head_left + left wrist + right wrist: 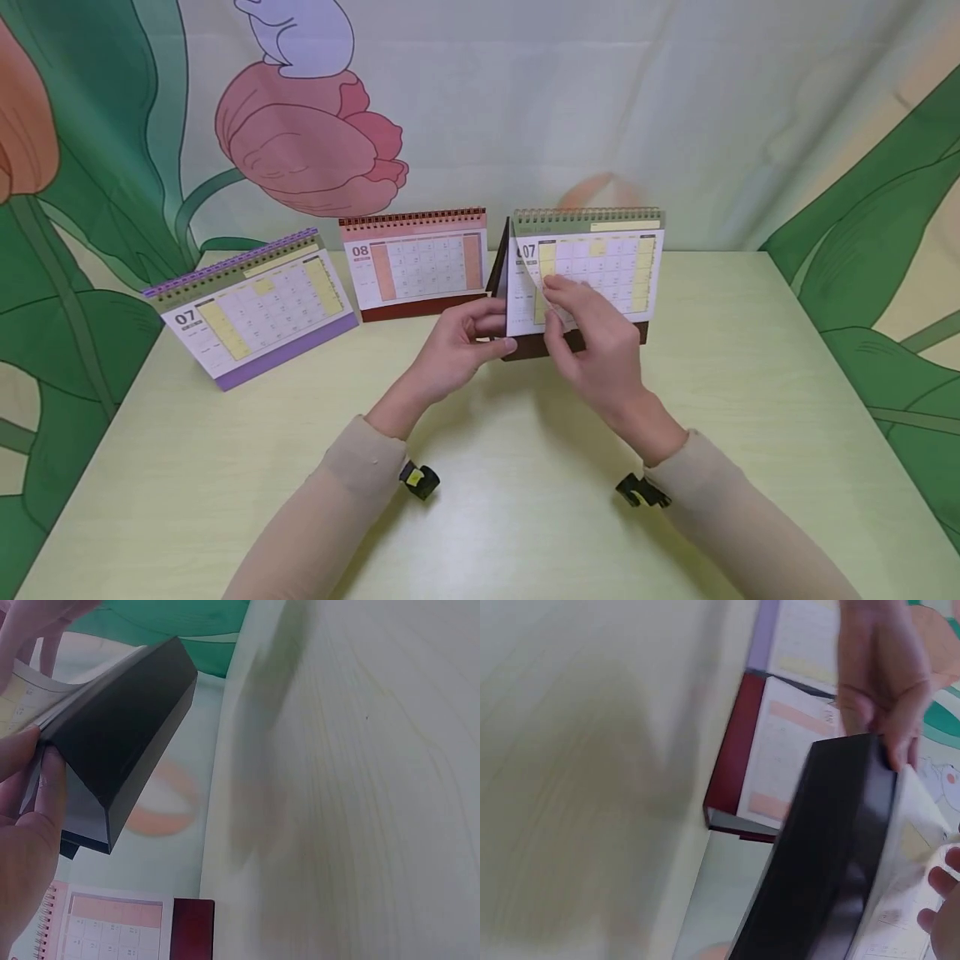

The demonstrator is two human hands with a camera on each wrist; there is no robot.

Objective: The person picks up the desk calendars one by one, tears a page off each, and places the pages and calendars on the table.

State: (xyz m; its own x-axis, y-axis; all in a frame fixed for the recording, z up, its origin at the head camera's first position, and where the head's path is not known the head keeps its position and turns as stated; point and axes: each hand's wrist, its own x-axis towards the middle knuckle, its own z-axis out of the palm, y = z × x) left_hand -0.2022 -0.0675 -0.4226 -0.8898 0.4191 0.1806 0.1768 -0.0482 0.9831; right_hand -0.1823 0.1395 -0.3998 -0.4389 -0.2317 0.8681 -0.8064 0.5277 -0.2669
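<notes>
A dark-based desk calendar [585,275] showing 07 is held up at the back right of the table, its underside visible in both wrist views. My left hand [457,346] grips its lower left corner, thumb in front and fingers behind. With thumb and forefinger, my right hand [600,354] pinches the lower left part of a page [534,267], which curls away from the sheet beneath. The dark base [124,720] shows in the left wrist view. In the right wrist view, that base [817,847] lies between the hands.
Left of the held calendar stands a red desk calendar [423,262] showing 08. Farther left, a purple desk calendar [255,308] showing 07 stands at an angle. Behind the pale wooden table [495,517] hangs a curtain [525,100] printed with flowers and a white animal.
</notes>
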